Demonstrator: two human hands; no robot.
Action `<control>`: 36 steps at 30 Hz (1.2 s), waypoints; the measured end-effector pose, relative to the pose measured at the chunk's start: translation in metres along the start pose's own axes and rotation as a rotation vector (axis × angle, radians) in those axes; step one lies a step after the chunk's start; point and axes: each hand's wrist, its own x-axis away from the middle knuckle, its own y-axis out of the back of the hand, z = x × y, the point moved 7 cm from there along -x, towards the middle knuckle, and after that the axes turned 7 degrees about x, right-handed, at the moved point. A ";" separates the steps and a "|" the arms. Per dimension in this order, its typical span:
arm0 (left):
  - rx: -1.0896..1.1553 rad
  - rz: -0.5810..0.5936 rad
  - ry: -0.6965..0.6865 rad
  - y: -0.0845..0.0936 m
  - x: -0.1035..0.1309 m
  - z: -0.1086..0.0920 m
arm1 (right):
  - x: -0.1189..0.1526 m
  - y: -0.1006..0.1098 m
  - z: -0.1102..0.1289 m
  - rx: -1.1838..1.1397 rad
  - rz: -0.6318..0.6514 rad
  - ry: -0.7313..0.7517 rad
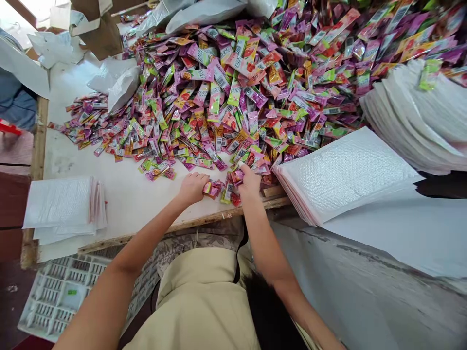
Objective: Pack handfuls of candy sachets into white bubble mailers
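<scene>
A large heap of small colourful packets (pixel 219 97) in pink, purple, green and orange covers the white table (pixel 124 194). Near the table's front edge, my left hand (pixel 194 187) is closed around several packets whose ends stick out on its right side. My right hand (pixel 249 180) is at the heap's near edge, its fingers closed on some packets. Between the two hands a few packets lie on the table, one of them a yellow-green packet (pixel 226 189) beside my right hand.
White bubble mailers (pixel 346 170) lie stacked at the right, with a taller stack (pixel 412 112) behind. More mailers (pixel 60 201) are at the table's left corner. Silvery bags (pixel 202 14) and a cardboard box (pixel 100 36) stand at the back. A white plastic crate (pixel 54 296) is below.
</scene>
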 end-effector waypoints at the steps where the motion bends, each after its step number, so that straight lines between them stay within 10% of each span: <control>1: -0.049 0.011 0.004 -0.003 -0.001 -0.002 | -0.001 -0.003 -0.004 0.000 -0.029 -0.039; 9: -0.038 -0.131 0.117 -0.008 0.023 0.007 | 0.009 0.000 0.000 -0.031 0.119 -0.127; 18: 0.327 -0.414 0.302 0.008 0.060 0.045 | 0.020 0.026 0.058 0.213 0.446 0.190; 26: 0.002 0.079 -0.377 0.001 0.013 -0.042 | 0.041 -0.034 0.082 1.266 0.837 1.105; 31: -0.106 0.316 -0.449 -0.021 -0.016 -0.060 | 0.030 -0.089 0.068 1.655 0.791 1.154; 36: -0.157 0.308 -0.329 -0.022 0.016 -0.031 | 0.016 -0.085 0.060 1.826 0.801 1.068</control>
